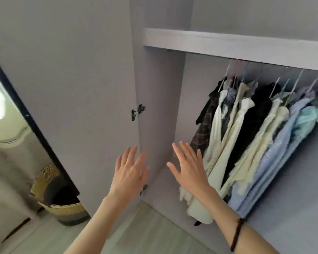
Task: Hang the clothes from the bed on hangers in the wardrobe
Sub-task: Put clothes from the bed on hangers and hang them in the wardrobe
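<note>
The wardrobe point(160, 110) stands open in front of me. Inside it, several garments point(251, 136) in plaid, cream, black and pale blue hang on hangers point(275, 85) under a shelf point(228, 44). My left hand point(129, 173) is raised with fingers spread and straight, in front of the open door's inner edge, holding nothing. My right hand point(189, 167) is raised beside it, fingers spread, just left of the hanging clothes and holding nothing. A dark band sits on my right wrist. The bed is out of view.
The open wardrobe door point(72, 88) fills the left, with a hinge point(137, 111) on its edge. A black-framed mirror point(11, 136) stands at far left, and a woven basket point(62, 204) sits on the pale floor point(136, 230) beside it.
</note>
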The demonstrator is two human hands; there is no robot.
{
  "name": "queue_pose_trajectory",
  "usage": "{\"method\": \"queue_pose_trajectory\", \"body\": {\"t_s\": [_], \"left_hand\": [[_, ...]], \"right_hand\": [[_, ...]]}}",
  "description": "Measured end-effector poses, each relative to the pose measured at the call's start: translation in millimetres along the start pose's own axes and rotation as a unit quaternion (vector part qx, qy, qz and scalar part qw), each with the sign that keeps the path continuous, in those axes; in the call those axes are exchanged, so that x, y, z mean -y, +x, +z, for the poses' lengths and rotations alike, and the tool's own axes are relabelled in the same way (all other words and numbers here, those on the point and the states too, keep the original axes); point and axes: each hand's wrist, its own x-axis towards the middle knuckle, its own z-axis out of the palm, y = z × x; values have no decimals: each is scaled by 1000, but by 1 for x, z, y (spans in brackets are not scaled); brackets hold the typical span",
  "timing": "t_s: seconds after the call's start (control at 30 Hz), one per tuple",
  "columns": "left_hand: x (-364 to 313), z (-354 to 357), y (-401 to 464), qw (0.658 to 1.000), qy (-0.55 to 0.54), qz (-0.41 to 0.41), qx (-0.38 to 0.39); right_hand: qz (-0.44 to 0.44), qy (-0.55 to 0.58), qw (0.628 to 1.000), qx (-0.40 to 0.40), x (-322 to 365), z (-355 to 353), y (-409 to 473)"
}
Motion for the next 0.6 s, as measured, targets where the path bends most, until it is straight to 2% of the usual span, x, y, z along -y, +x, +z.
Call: {"method": "queue_pose_trajectory", "body": {"t_s": [0.23,0.43,0.6], "left_hand": [[-11,25,110,991,-13,132,34],[-35,48,178,981,-44,179,52],[-77,65,220,969,-124,198,84]], "right_hand": [[120,-51,991,-32,-57,-10,48],[184,-71,980,-36,-96,-25,75],[215,-101,967,-91,-144,-26,99]]}}
